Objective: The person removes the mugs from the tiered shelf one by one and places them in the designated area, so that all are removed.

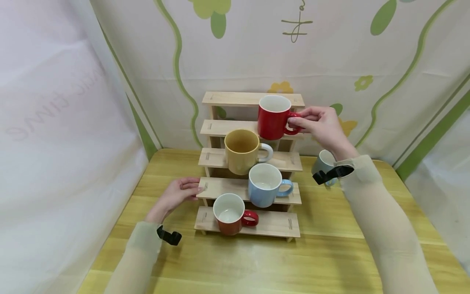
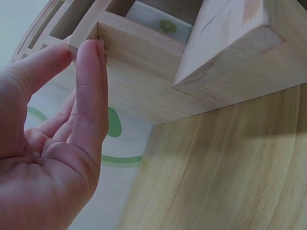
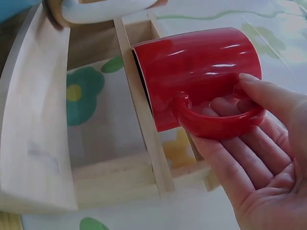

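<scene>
Red mug (image 1: 272, 122), one, gripped by its handle in the right hand (image 1: 323, 125).
We record it mouth up, right of upper centre in the head view, by the upper tiers of the stepped wooden rack (image 1: 227, 128); whether its base touches a board we cannot tell. Below it we list: yellow mug (image 1: 240, 157), white handle, frame centre, middle tier; light blue mug (image 1: 262, 192), lower and further right, next tier down; brownish-red mug (image 1: 228, 222), red handle, lower centre, bottom tier. Left of centre, the left hand (image 1: 174, 197) pinches the left end of the blue mug's tier between thumb and fingers. At right we note a grey-blue mug (image 1: 323, 162), partly hidden by a black wrist strap (image 1: 333, 174), on the wooden table (image 1: 257, 265). Patterned white cloth (image 1: 238, 53) fills the top.
</scene>
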Available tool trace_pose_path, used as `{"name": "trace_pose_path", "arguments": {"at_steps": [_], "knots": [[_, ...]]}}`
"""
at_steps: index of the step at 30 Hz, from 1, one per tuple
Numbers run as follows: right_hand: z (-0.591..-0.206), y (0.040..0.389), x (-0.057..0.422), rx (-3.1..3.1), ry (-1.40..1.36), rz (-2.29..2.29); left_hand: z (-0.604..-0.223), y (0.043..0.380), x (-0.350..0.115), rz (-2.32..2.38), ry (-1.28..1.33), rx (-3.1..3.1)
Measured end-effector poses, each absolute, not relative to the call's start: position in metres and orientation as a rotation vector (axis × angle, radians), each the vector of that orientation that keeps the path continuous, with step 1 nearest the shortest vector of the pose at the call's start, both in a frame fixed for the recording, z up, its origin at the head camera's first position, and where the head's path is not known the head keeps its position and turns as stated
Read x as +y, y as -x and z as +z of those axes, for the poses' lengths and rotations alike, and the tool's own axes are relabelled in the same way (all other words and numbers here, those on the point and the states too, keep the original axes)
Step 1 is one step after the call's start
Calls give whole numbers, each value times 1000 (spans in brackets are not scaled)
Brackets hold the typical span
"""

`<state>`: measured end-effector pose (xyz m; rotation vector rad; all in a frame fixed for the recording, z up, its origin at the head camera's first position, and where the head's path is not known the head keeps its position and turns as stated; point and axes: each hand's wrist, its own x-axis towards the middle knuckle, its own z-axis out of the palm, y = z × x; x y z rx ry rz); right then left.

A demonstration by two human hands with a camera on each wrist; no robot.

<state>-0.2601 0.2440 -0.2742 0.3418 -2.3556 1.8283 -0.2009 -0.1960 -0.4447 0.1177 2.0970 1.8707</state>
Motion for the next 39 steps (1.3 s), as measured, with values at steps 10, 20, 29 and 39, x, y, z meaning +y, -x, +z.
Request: {"name": "trace_pose_path", "arguments": {"at_steps": [10,20,29,39], "knots": [[-271,244,280,-2295,-269,1836,-445,201,-195,1872,-128,2098],[-269,225,327,-1961,-193,2119,-441,199,-196,1868,-146,2097],[-276,209,372,-1834,31,2083,-440,198,-197,1883,-139,2094],[-311,196,423,-1870,320,1939,-441,199,-196,1872,-121,2105]]}}
